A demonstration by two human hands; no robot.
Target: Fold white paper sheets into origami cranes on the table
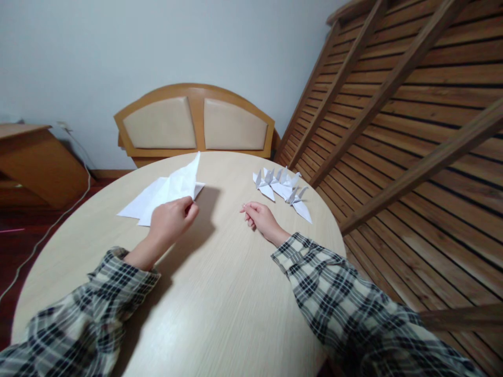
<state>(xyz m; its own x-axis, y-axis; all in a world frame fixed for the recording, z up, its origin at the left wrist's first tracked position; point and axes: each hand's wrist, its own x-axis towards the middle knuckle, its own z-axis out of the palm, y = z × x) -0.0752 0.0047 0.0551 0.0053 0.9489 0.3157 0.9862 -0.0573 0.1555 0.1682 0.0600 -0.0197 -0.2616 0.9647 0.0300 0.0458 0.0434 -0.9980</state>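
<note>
I see my left hand pinching the near corner of the white paper sheet, which lifts away ahead of it, while my right hand rests loosely curled and empty on the round table, with the folded paper cranes just beyond it.

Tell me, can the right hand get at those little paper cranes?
Probably yes: the right hand lies empty on the table just short of the paper cranes, bare tabletop between them; the left hand pinches the white sheet.
</note>
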